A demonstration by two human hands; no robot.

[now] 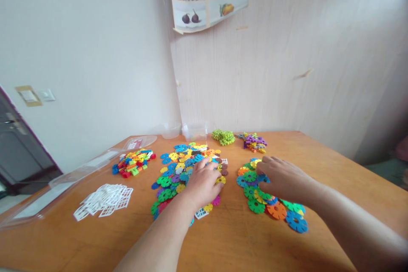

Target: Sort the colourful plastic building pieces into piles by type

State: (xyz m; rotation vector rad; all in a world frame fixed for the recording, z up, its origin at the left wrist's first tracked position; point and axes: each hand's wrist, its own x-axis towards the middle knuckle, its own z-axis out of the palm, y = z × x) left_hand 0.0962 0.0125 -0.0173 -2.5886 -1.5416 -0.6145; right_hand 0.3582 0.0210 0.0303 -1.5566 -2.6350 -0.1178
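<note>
My left hand (205, 178) rests over the right part of a large mixed pile of notched plastic discs (165, 195), fingers apart and touching the pieces. The discs are blue, green, yellow, purple and other colours. My right hand (282, 176) reaches over a smaller pile of the same discs (256, 206), thumb and fingers apart. Between them shows a blue disc (263, 178), apparently lying on the pile. A white window-shaped piece (201, 213) lies by my left wrist, and another white lattice piece (225, 161) is at the large pile's right edge.
White window-shaped pieces (106, 199) lie heaped at left, with coloured building blocks (135, 162) behind them. Light green pieces (223, 137) and purple-and-orange pieces (254, 142) sit at the back. Clear plastic containers (194, 131) and a clear lid (140, 142) stand near the wall.
</note>
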